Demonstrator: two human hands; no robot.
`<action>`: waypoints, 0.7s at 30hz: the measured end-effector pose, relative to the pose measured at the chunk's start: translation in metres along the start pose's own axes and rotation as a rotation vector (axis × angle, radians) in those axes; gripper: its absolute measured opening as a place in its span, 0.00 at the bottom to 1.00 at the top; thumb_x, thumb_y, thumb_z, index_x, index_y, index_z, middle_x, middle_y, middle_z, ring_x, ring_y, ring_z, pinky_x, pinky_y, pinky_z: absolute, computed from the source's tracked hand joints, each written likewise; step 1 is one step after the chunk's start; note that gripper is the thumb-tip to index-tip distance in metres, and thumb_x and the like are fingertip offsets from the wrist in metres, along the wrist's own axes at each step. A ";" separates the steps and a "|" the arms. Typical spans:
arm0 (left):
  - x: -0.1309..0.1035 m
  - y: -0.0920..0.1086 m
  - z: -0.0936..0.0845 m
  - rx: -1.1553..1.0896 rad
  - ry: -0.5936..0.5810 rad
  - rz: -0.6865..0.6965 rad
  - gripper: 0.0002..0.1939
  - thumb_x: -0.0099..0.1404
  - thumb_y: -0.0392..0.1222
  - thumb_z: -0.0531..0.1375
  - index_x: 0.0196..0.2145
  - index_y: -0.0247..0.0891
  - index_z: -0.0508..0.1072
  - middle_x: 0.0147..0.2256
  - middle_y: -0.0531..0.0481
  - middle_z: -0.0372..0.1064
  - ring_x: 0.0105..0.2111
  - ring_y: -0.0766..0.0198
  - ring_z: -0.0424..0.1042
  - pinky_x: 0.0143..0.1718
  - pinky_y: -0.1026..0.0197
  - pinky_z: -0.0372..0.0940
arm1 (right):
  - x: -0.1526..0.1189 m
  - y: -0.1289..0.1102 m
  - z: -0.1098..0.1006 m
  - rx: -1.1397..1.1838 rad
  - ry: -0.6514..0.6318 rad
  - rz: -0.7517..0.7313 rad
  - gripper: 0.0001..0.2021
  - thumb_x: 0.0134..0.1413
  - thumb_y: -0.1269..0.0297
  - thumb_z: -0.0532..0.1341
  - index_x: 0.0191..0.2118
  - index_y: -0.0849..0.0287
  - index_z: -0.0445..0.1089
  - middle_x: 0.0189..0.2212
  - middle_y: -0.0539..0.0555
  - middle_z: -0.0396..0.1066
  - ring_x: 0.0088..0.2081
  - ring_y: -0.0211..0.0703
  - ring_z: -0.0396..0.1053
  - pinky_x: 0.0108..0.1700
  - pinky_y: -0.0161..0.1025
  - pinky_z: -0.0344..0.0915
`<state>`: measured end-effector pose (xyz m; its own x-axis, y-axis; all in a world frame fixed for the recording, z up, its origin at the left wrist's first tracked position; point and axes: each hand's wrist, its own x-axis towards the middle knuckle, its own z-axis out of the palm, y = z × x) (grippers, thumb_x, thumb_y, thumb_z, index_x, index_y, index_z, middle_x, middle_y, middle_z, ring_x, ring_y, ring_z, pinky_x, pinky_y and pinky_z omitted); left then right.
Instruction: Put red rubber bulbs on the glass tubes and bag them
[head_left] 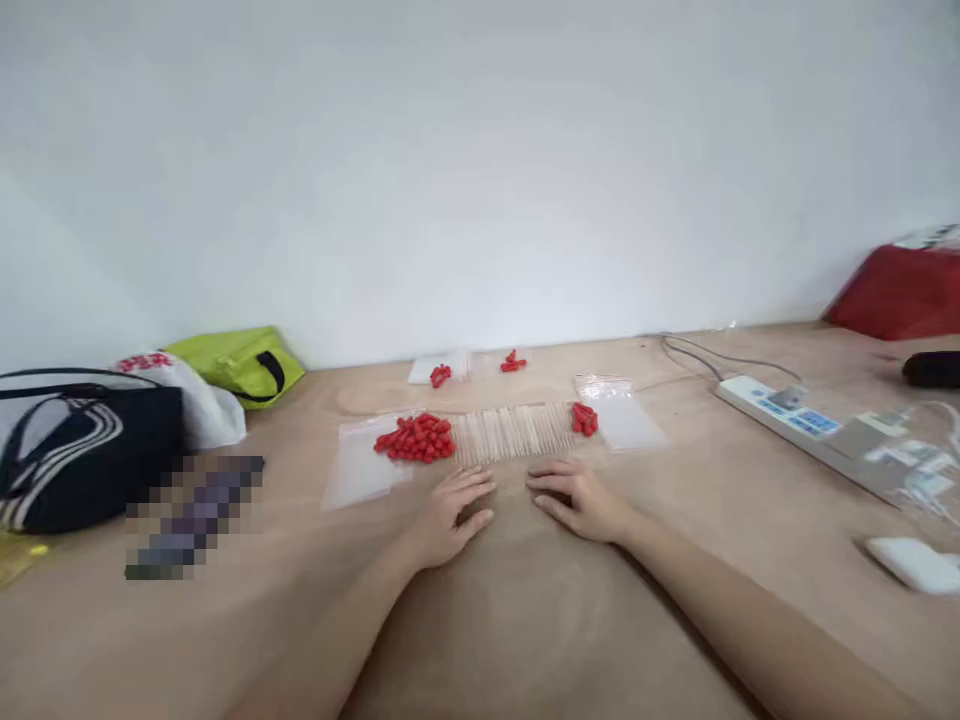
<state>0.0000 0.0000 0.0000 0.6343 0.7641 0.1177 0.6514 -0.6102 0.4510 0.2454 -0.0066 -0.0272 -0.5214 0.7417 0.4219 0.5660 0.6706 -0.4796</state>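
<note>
From my end I have both hands in view, palms down on the wooden table (517,610), released, their fingers loosely spread and turned toward each other. My left hand (456,515) and my right hand (581,502) lie a little apart, with bare tabletop between them. Just beyond the fingertips runs a row of thin pale sticks (514,432), laid side by side and pointing away from me; the left fingertips come very near its lower edge, and I can't tell whether they touch. At the row's left end, ahead of the left hand, I see a large heap of red pieces (416,438), partly over some clear plastic bags (352,478) that reach out to the left. At its right end, ahead of the right hand, a smaller red pile (585,419) sits beside another clear bag (630,420). Farther beyond the hands, near the white wall (480,180), two little red clusters (440,376) lie on or beside more see-through bags. Well to the right of my right hand I get a white power strip (784,408) with grey cables (697,358), a white rounded object (913,565) nearer me, and a red bag (896,295) far off. Well to the left of my left hand are a pixelated dark item (199,515), a black bag (146,460) with white stripes, a white bag (206,400) and a yellow-green bag (236,362).
</note>
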 end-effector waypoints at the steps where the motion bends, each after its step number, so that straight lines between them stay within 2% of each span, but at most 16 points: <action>1: -0.001 0.001 0.001 -0.005 -0.002 0.010 0.19 0.62 0.44 0.53 0.51 0.40 0.65 0.54 0.47 0.60 0.55 0.58 0.55 0.57 0.48 0.49 | -0.001 -0.001 0.001 0.019 -0.004 -0.014 0.12 0.53 0.65 0.55 0.43 0.57 0.70 0.43 0.55 0.69 0.44 0.44 0.65 0.48 0.45 0.60; 3: -0.002 0.001 0.002 -0.011 0.019 0.029 0.18 0.61 0.44 0.53 0.50 0.40 0.66 0.53 0.47 0.61 0.55 0.57 0.56 0.56 0.48 0.51 | -0.001 -0.002 0.002 0.039 0.005 -0.020 0.12 0.53 0.65 0.55 0.42 0.57 0.70 0.42 0.55 0.69 0.44 0.43 0.65 0.48 0.43 0.60; 6: -0.001 0.002 0.003 -0.013 0.115 0.064 0.15 0.60 0.41 0.55 0.45 0.40 0.70 0.48 0.46 0.66 0.50 0.58 0.63 0.51 0.51 0.57 | 0.004 0.003 -0.002 0.032 0.053 0.018 0.11 0.52 0.66 0.55 0.40 0.58 0.71 0.38 0.55 0.70 0.40 0.42 0.67 0.44 0.40 0.62; 9: 0.012 0.004 0.002 0.037 0.286 0.038 0.08 0.59 0.39 0.55 0.35 0.37 0.73 0.36 0.47 0.70 0.38 0.61 0.67 0.42 0.57 0.63 | 0.018 0.022 -0.020 -0.087 0.198 0.188 0.09 0.50 0.68 0.55 0.33 0.59 0.72 0.31 0.55 0.71 0.35 0.42 0.67 0.39 0.38 0.63; 11: 0.030 0.008 -0.001 0.128 0.384 -0.064 0.07 0.59 0.38 0.55 0.29 0.37 0.73 0.31 0.48 0.69 0.35 0.62 0.66 0.40 0.58 0.62 | 0.031 0.040 -0.038 -0.165 0.304 0.376 0.08 0.48 0.69 0.55 0.30 0.59 0.72 0.30 0.55 0.70 0.33 0.41 0.67 0.37 0.37 0.62; 14: 0.066 0.014 -0.004 0.281 0.378 -0.385 0.04 0.55 0.37 0.57 0.27 0.39 0.72 0.32 0.50 0.68 0.39 0.60 0.65 0.42 0.60 0.59 | 0.045 0.066 -0.062 -0.222 0.367 0.708 0.08 0.45 0.68 0.57 0.31 0.60 0.72 0.30 0.55 0.72 0.33 0.42 0.68 0.34 0.34 0.60; 15: 0.078 0.016 -0.003 0.299 0.387 -0.445 0.04 0.55 0.38 0.57 0.27 0.39 0.72 0.34 0.48 0.68 0.40 0.58 0.65 0.42 0.59 0.59 | 0.048 0.072 -0.066 -0.209 0.364 0.779 0.08 0.44 0.67 0.56 0.31 0.60 0.72 0.30 0.54 0.72 0.33 0.41 0.68 0.33 0.33 0.59; 18: 0.108 0.019 0.003 0.326 0.405 -0.564 0.08 0.55 0.45 0.56 0.28 0.39 0.73 0.36 0.44 0.67 0.42 0.51 0.63 0.42 0.52 0.57 | 0.052 0.083 -0.068 -0.183 0.336 0.852 0.07 0.44 0.67 0.56 0.27 0.60 0.72 0.26 0.53 0.73 0.31 0.40 0.69 0.30 0.31 0.58; 21: 0.122 0.019 0.011 0.348 0.397 -0.628 0.13 0.54 0.50 0.56 0.30 0.39 0.73 0.38 0.41 0.67 0.43 0.49 0.62 0.45 0.48 0.54 | 0.052 0.085 -0.061 -0.167 0.302 0.874 0.07 0.43 0.67 0.56 0.23 0.59 0.71 0.20 0.51 0.72 0.27 0.38 0.68 0.28 0.30 0.57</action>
<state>0.0943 0.0793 0.0129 -0.0438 0.9623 0.2685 0.9694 -0.0240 0.2442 0.3055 0.0895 0.0007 0.3067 0.9387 0.1572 0.7746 -0.1503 -0.6143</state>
